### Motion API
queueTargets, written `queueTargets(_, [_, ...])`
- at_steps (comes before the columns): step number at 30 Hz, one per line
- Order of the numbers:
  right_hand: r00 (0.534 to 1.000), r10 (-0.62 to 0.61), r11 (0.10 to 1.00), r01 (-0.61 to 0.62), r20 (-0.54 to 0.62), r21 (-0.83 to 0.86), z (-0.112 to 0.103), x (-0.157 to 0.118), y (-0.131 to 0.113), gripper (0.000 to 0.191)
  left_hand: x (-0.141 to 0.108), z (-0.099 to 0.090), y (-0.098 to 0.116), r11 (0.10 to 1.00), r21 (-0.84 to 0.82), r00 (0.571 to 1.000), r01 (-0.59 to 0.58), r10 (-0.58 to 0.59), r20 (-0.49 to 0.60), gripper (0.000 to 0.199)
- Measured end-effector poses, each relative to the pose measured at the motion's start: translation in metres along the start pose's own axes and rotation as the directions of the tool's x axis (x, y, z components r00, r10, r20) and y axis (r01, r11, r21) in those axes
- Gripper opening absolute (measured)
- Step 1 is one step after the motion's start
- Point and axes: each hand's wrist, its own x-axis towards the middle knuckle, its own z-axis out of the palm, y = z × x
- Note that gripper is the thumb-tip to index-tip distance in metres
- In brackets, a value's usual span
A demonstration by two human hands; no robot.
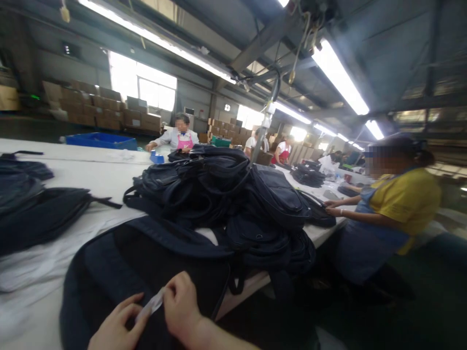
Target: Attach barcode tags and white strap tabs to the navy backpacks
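Note:
A dark backpack [109,262] lies flat on the white table right under my hands. Between them stretches a small whitish, see-through strip [155,302], too blurred to tell whether it is plastic or paper. My left hand [122,323] grips its lower end between thumb and fingers. At the upper end, my right hand [181,304] pinches it with curled fingers. Both hands hover over or rest on the backpack's dark panel; which of the two I cannot tell.
Beyond, a heap of dark backpacks [204,184] covers the table's middle. More bags [40,214] lie at the left. A blue bin [102,141] stands farther back. At right, a person in a yellow shirt [408,204] handles a bag. Other people work across the table [98,177].

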Motion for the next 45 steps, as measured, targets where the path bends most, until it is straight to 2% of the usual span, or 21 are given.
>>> queueTargets(2, [0.995, 0.045, 0.997, -0.05, 0.09, 0.053, -0.012, 0.004, -0.004, 0.013, -0.016, -0.021, 0.027, 0.999, 0.022, 0.999, 0.033, -0.033, 0.032, 0.028])
queueTargets(5, [0.975, 0.03, 0.988, -0.063, 0.22, 0.143, -0.018, 0.009, 0.003, 0.013, -0.036, -0.042, 0.059, 0.99, 0.126, 0.99, 0.071, -0.055, -0.127, 0.032])
queueTargets(7, [0.96, 0.017, 0.979, -0.073, 0.28, 0.192, -0.013, 0.011, 0.013, 0.02, -0.046, -0.046, 0.069, 0.982, 0.187, 0.982, 0.006, 0.029, -0.188, 0.038])
queueTargets(8, [0.954, 0.005, 0.975, -0.071, 0.298, 0.21, -0.01, 0.011, 0.018, 0.022, -0.051, -0.045, 0.072, 0.98, 0.192, 0.982, -0.054, 0.087, -0.166, 0.036])
queueTargets(10, [0.947, -0.017, 0.972, -0.059, 0.32, 0.229, -0.007, 0.009, 0.024, 0.025, -0.06, -0.042, 0.074, 0.973, 0.169, 0.981, -0.155, 0.172, -0.085, 0.033])
queueTargets(13, [0.944, -0.048, 0.974, -0.028, 0.326, 0.224, -0.01, 0.005, 0.025, 0.027, -0.07, -0.035, 0.072, 0.967, 0.132, 0.976, -0.219, 0.218, 0.028, 0.034])
queueTargets(17, [0.938, -0.097, 0.98, 0.032, 0.334, 0.195, -0.015, -0.002, 0.018, 0.028, -0.074, -0.034, 0.066, 0.956, 0.153, 0.966, -0.249, 0.233, 0.114, 0.042])
queueTargets(22, [0.924, -0.185, 0.982, 0.164, 0.335, 0.09, -0.012, -0.008, 0.014, 0.026, -0.082, -0.038, 0.068, 0.957, 0.116, 0.946, -0.266, 0.236, 0.221, 0.071])
queueTargets(26, [0.941, -0.143, 0.99, 0.135, 0.306, 0.048, -0.013, -0.003, 0.013, 0.029, -0.088, -0.038, 0.068, 0.969, 0.097, 0.947, -0.226, 0.196, 0.256, 0.08])
queueTargets(29, [0.954, -0.112, 0.994, 0.107, 0.278, 0.034, -0.034, 0.003, 0.011, 0.032, -0.091, -0.042, 0.065, 0.976, 0.069, 0.947, -0.209, 0.184, 0.264, 0.076])
queueTargets(32, [0.967, -0.157, 0.986, 0.165, 0.198, -0.025, -0.072, 0.008, 0.017, 0.033, -0.095, -0.051, 0.059, 0.978, 0.002, 0.957, -0.208, 0.203, 0.206, 0.067])
queueTargets(34, [0.967, -0.222, 0.965, 0.236, 0.122, -0.117, -0.1, 0.01, 0.032, 0.033, -0.101, -0.057, 0.055, 0.986, -0.042, 0.983, -0.162, 0.165, 0.078, 0.051])
queueTargets(36, [0.96, -0.276, 0.932, 0.28, 0.049, -0.232, -0.125, 0.011, 0.056, 0.034, -0.11, -0.062, 0.05, 0.993, -0.088, 0.992, -0.075, 0.065, -0.106, 0.037])
queueTargets(38, [0.96, -0.28, 0.912, 0.26, -0.02, -0.318, -0.142, 0.009, 0.084, 0.04, -0.12, -0.064, 0.044, 0.991, -0.129, 0.967, 0.018, -0.05, -0.25, 0.029])
queueTargets(39, [0.968, -0.248, 0.914, 0.221, -0.039, -0.34, -0.147, 0.007, 0.097, 0.045, -0.125, -0.064, 0.041, 0.987, -0.144, 0.954, 0.066, -0.105, -0.28, 0.027])
queueTargets(41, [0.991, -0.129, 0.937, 0.112, -0.03, -0.33, -0.151, 0.002, 0.119, 0.055, -0.135, -0.063, 0.035, 0.969, -0.169, 0.946, 0.179, -0.216, -0.24, 0.025])
queueTargets(43, [1.0, 0.0, 0.963, 0.007, 0.025, -0.268, -0.148, -0.003, 0.132, 0.062, -0.142, -0.06, 0.031, 0.934, -0.2, 0.94, 0.296, -0.323, -0.115, 0.027])
queueTargets(45, [0.995, 0.065, 0.978, -0.049, 0.071, -0.202, -0.141, -0.004, 0.135, 0.066, -0.145, -0.055, 0.028, 0.894, -0.262, 0.925, 0.364, -0.379, -0.008, 0.032])
